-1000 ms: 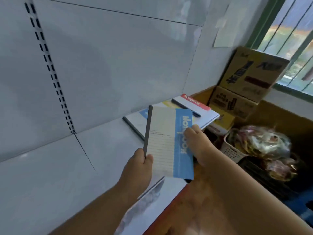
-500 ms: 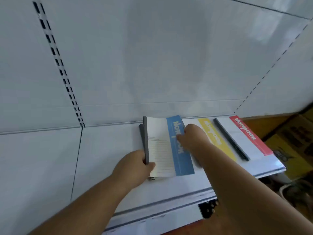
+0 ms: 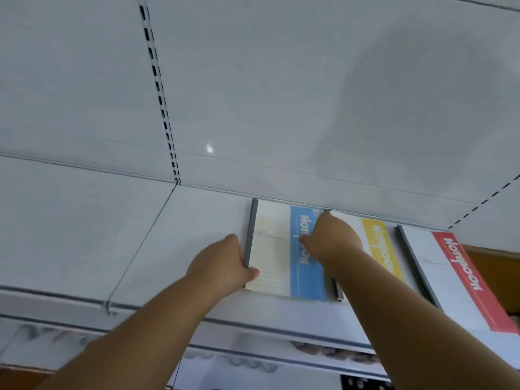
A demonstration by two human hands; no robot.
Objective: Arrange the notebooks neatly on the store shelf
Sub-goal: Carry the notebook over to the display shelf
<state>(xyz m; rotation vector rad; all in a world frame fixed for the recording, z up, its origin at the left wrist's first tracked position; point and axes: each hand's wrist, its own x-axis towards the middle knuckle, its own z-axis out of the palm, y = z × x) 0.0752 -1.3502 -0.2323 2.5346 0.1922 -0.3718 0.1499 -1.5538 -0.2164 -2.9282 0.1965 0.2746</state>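
1. I see the blue-striped notebook [image 3: 284, 254] lying flat on the white shelf [image 3: 197, 235], its far edge close to the back panel [image 3: 281, 94].
2. My left hand [image 3: 222, 266] grips the grey spine of this notebook near its lower corner – the thumb lies on top of the cover and the other fingers are curled against the spine edge.
3. My right hand [image 3: 332, 240] rests on the right part of the same notebook, over the blue stripe. The fingers point away from me and bend down onto the cover; I cannot tell if they press flat or pinch the right edge, because the back of the hand hides them.
4. So the notebook lies directly between the two hands, touching both.
5. Just right of the right hand lies the yellow-striped notebook [image 3: 380, 249], flat. My right forearm covers its left part.
6. Farther right of that hand is the red-striped notebook [image 3: 464, 277], also flat – its lower right corner is near the frame edge.
7. The printed words on the stripes are too blurred to read surely.
8. Under the shelf, below my arms, some small things show on a lower level, but they are blurred and I cannot tell what they are.
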